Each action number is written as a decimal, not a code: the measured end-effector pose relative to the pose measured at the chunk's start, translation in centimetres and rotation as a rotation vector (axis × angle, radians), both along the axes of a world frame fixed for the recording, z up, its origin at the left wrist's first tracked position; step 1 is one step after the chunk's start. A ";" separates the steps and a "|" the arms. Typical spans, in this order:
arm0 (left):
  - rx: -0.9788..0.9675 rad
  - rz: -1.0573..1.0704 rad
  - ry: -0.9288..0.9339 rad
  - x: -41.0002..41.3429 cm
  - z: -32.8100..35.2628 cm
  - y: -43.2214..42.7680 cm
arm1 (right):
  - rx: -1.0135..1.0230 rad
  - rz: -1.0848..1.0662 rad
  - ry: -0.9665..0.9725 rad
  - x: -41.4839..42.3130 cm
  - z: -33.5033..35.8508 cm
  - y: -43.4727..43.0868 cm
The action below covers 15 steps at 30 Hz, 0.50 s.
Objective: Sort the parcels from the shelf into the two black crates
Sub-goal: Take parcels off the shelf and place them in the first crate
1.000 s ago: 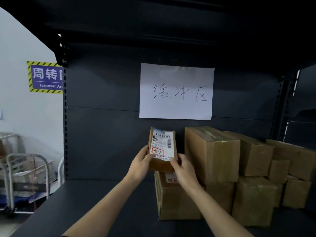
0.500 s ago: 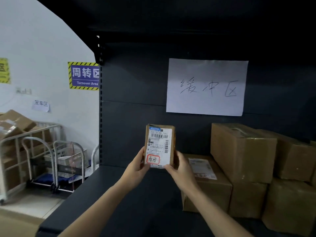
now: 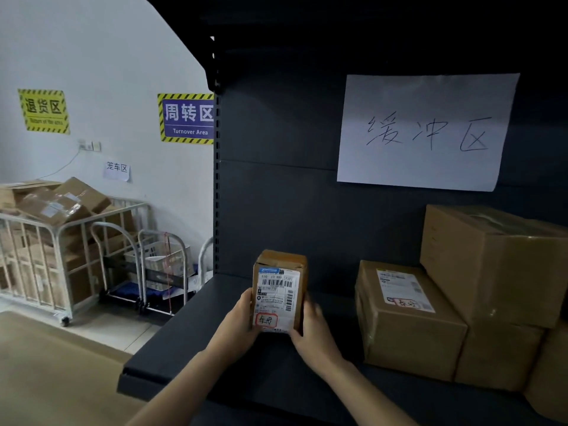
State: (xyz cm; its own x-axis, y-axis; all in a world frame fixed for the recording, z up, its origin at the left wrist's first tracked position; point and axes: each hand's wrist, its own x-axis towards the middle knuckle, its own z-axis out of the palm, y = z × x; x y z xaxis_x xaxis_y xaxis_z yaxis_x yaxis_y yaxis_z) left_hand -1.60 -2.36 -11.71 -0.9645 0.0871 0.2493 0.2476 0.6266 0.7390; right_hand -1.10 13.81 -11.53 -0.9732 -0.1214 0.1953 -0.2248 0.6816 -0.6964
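One parcel [image 3: 278,290] is in play in the head view. It is held upright over the near left part of the shelf [image 3: 190,348] and, as far as can be told, is clear of its surface. The left hand [image 3: 238,322] grasps its lower left edge and the right hand [image 3: 313,330] its lower right edge, fingers curled round the sides. The grip is low and at the sides, probably to leave the white label uncovered and facing the person. The red-ringed handwriting at the label's foot looks like the sorting mark, though it is too small to read. Holding the parcel upright and close suits checking it before choosing a crate.

To the right, a labelled box [image 3: 405,321] lies flat on the shelf, its own red mark facing up. It is just beside a stack [image 3: 491,262] of bigger boxes near the back panel, all yet to be sorted. A handwritten sign [image 3: 427,130] hangs on the far panel. Far left, off the shelf, a cage cart [image 3: 46,241] holds other cartons.

Neither black crate is in view, so the drop place cannot be told. A turn away from the shelf seems needed.
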 end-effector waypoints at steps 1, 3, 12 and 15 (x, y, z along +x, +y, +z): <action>-0.020 -0.005 -0.002 0.1 0.1 0.1 | 0.013 0.010 0.003 0.1 0.0 0.1; -0.051 -0.016 -0.021 0.1 0.1 0.2 | 0.036 0.025 -0.006 0.4 0.0 0.3; 0.009 0.182 0.021 2.2 1.5 0.7 | 0.109 -0.002 0.020 2.7 2.2 2.6; -0.012 0.223 0.125 3.3 1.9 1.4 | 0.156 -0.007 0.078 3.9 3.3 3.7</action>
State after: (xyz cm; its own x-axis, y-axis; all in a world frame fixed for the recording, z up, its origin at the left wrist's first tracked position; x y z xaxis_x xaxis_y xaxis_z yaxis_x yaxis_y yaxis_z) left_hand 1.66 -0.97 -9.78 -0.9220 -0.1211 0.3679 0.1908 0.6845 0.7036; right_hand 2.76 17.55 -8.24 -0.9568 -0.1498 0.2491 -0.2689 0.7816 -0.5629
